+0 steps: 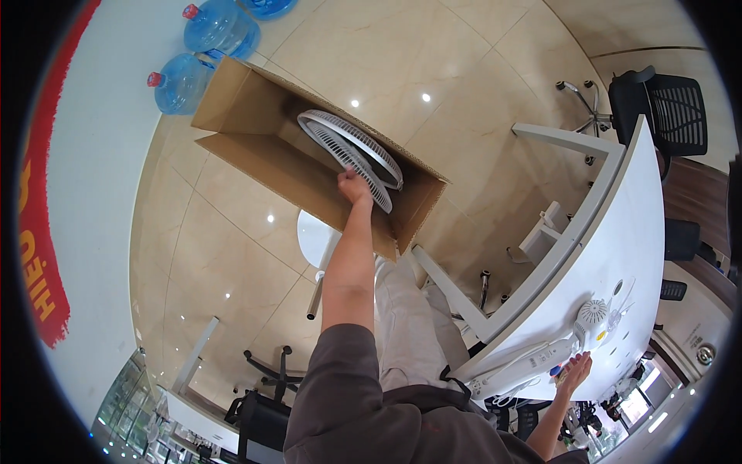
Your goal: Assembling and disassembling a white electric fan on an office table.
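Observation:
My left hand [354,187] reaches down into a tall, open cardboard box [270,166], its fingers closed on the rim of a light-grey round fan grille [328,141]. A second grille [379,155] stands tilted beside it, close against it inside the box. On the right, my right hand [573,373] is over the edge of the white table with its fingers apart. A small blue-and-yellow thing [556,373] shows by its thumb; I cannot tell whether they touch. Nearest that hand lies a white fan motor head [592,315] with a long white stand [518,362] on the table.
Blue water bottles [184,83] stand by the wall at the upper left. The white table [630,232] curves along my right side, its grey legs [568,139] near the box. A black office chair [672,112] is beyond it; another chair [263,425] is behind on my left.

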A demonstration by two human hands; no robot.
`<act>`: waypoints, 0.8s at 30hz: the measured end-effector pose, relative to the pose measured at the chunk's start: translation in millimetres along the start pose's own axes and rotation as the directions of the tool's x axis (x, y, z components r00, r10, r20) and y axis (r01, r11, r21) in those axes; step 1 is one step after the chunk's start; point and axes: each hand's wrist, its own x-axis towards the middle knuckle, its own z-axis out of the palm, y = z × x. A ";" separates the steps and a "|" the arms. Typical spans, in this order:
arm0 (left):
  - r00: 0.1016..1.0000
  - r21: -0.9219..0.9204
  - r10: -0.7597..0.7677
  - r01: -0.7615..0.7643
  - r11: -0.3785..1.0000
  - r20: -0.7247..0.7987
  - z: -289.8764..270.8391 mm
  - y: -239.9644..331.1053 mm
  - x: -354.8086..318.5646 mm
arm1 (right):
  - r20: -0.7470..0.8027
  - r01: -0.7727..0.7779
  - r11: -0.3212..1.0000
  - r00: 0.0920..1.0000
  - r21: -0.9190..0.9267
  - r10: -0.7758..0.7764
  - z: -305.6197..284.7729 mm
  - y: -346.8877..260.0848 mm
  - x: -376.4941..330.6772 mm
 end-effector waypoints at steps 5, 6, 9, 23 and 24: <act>0.999 -0.146 0.018 -0.022 0.989 -0.026 -45.5 23.5 5.8 | 0.027 0.049 0.999 0.998 0.019 -0.049 4.3 -6.2 -0.5; 0.998 -0.427 -0.025 0.046 0.903 0.055 -58.6 41.0 -2.1 | 0.024 0.044 0.999 0.999 0.024 -0.044 4.8 -8.2 -2.0; 0.989 -0.259 0.145 -0.134 0.956 0.023 -111.0 79.9 -31.1 | -0.003 0.104 0.994 0.995 0.010 -0.104 7.7 -16.7 -11.2; 0.983 -0.730 0.143 -0.181 0.659 -0.114 -267.9 236.4 -168.8 | 0.220 0.527 0.788 0.767 0.317 -0.602 59.2 -167.0 -85.4; 0.978 -0.726 0.150 -0.207 0.656 -0.144 -283.0 249.3 -184.2 | 0.254 0.613 0.711 0.669 0.345 -0.699 70.1 -190.3 -104.1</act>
